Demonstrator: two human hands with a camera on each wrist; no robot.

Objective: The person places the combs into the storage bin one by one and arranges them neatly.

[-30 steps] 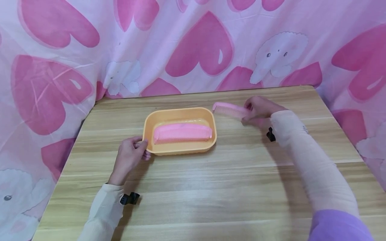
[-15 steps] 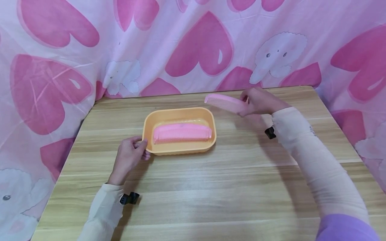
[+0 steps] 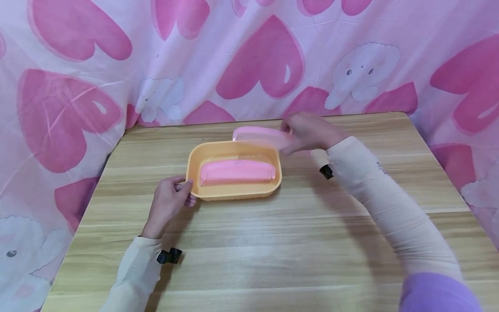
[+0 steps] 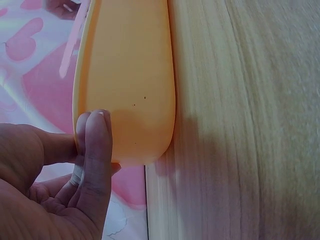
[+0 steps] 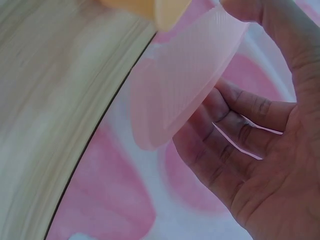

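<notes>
Left hand: the left hand [image 3: 168,203] sat left of centre in the head view, its fingers [image 4: 95,150] curled round the near-left rim of the orange tray [image 3: 193,167], thumb on top and fingers pressed to the outer wall.
Right hand: the right hand [image 3: 308,132] was right of centre, above the tray's far-right corner, with thumb and fingers pinching the end of a pink comb [image 3: 259,135].
Held comb: it was lifted off the surface, lying roughly level over the tray's far rim, teeth pointing toward the camera; whether it touched the rim could not be told.
Second comb: another pink comb [image 3: 237,171] lay flat inside the tray, lengthwise, teeth toward the near wall.
Tray: it rested on the wooden surface [image 3: 273,242] in the middle of the frame, nearer the far edge.
Backdrop: a pink heart-print cloth [image 3: 265,60] filled the upper half of the frame behind the surface.
Sleeves: both forearms wore pale sleeves.
</notes>
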